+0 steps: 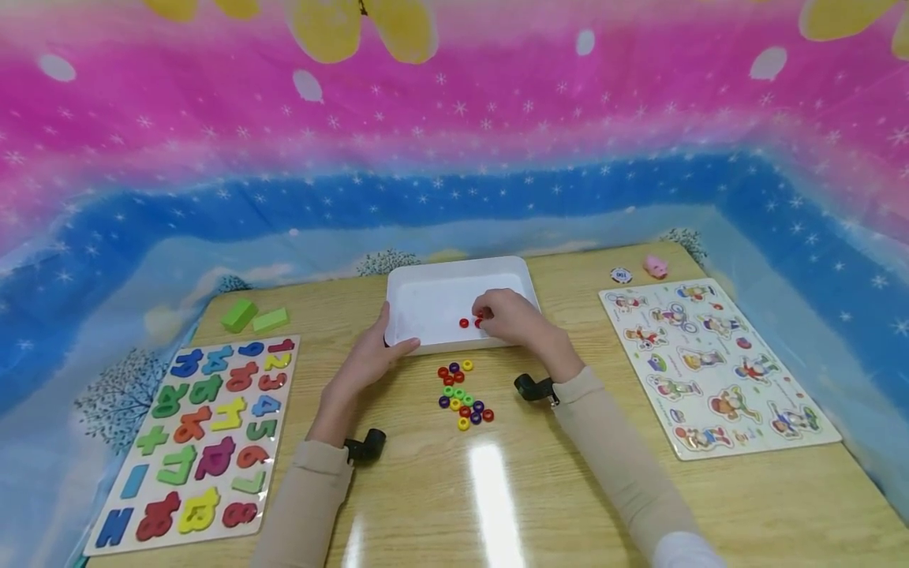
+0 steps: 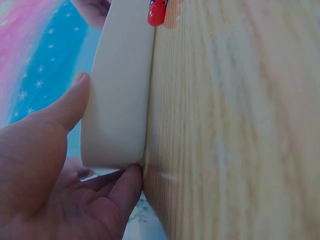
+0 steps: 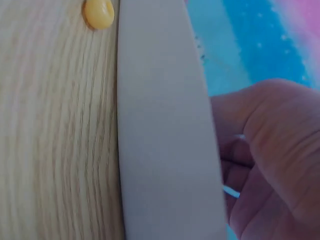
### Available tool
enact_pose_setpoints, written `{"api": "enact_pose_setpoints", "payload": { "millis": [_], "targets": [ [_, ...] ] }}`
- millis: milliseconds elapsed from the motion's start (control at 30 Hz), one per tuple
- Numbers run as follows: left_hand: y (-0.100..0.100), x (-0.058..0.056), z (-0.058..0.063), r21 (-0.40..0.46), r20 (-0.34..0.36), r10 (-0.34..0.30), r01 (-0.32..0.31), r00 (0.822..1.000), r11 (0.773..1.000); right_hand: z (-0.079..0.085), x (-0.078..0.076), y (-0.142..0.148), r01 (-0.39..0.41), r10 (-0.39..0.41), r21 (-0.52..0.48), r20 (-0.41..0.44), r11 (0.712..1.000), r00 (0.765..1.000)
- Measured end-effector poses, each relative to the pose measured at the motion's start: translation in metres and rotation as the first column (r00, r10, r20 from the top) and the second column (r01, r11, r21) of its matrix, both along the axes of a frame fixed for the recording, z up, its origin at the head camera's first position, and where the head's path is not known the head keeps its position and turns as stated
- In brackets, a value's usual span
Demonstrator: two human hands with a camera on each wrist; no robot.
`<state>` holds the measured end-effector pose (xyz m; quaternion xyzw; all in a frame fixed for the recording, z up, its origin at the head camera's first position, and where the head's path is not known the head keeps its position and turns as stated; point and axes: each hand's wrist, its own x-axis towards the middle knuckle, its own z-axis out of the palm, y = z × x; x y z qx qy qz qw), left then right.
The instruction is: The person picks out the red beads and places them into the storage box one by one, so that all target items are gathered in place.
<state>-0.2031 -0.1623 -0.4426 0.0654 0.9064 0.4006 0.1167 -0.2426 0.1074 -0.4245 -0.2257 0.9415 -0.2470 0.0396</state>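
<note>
A white tray (image 1: 426, 304) lies at the back middle of the table. My left hand (image 1: 372, 351) holds its front left corner; in the left wrist view the thumb is on the rim and a fingertip touches the lower corner. Over the tray's front right part, my right hand (image 1: 507, 315) has its fingers curled down, pinching a small red ring at the fingertips. A red ring (image 1: 464, 323) lies on the tray floor just left of them. In the right wrist view the tray wall (image 3: 165, 125) hides the fingertips.
Several small red, yellow, green and purple rings (image 1: 458, 392) lie in front of the tray. A number puzzle board (image 1: 159, 477) and green blocks (image 1: 239, 315) are at left. A picture puzzle board (image 1: 663, 398), a round chip (image 1: 621, 275) and a pink pig toy (image 1: 656, 267) are at right.
</note>
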Motion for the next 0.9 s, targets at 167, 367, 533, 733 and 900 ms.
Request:
{"api": "enact_pose_setpoints", "payload": {
  "millis": [167, 367, 533, 733, 900],
  "targets": [
    [0.0, 0.001, 0.002, 0.01, -0.001, 0.003, -0.003, 1.0, 1.0, 0.01, 0.013, 0.001, -0.068, 0.067, -0.03, -0.015, 0.997, 0.998],
    [-0.001, 0.001, 0.003, 0.013, 0.006, -0.003, 0.003, 1.0, 1.0, 0.025, 0.038, -0.003, -0.175, 0.174, -0.008, -0.059, 0.984, 0.983],
    [-0.001, 0.0, 0.001, 0.01, 0.009, -0.004, 0.004, 1.0, 1.0, 0.032, 0.055, -0.014, -0.257, 0.258, 0.013, -0.055, 0.966, 0.965],
    [-0.001, 0.0, 0.001, 0.002, 0.008, -0.011, 0.011, 1.0, 1.0, 0.021, 0.067, -0.028, -0.325, 0.327, 0.116, 0.007, 0.939, 0.945],
    [-0.001, 0.0, 0.002, 0.015, 0.003, -0.017, 0.017, 1.0, 1.0, 0.008, 0.071, -0.033, -0.336, 0.345, 0.183, -0.021, 0.924, 0.938]
  ]
}}
